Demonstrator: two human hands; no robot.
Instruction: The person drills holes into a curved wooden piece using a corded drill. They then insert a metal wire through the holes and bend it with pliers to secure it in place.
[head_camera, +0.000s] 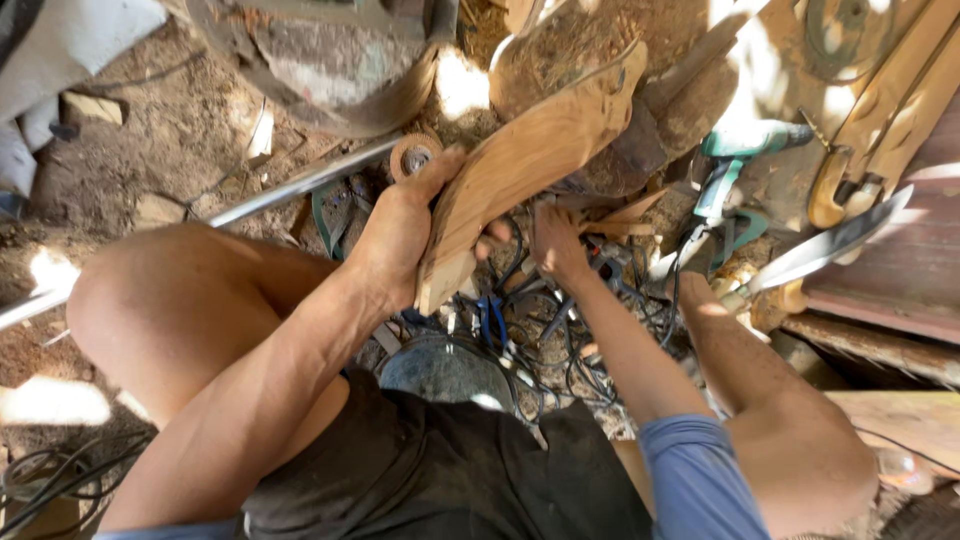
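Note:
My left hand (400, 235) grips a long carved piece of light wood (530, 160) near its lower end, holding it slanted up toward the right. My right hand (555, 245) reaches down just right of the wood's lower end, among tangled black and blue cables (520, 330). Whether its fingers hold anything is hidden. I sit low with both bare knees spread, in dark shorts.
A green power tool (740, 150) lies to the right. A large knife blade (830, 245) points right beside wooden pieces (890, 90). A metal rod (290, 190) crosses the dirt ground at left. A round stone-like block (330, 60) sits at top.

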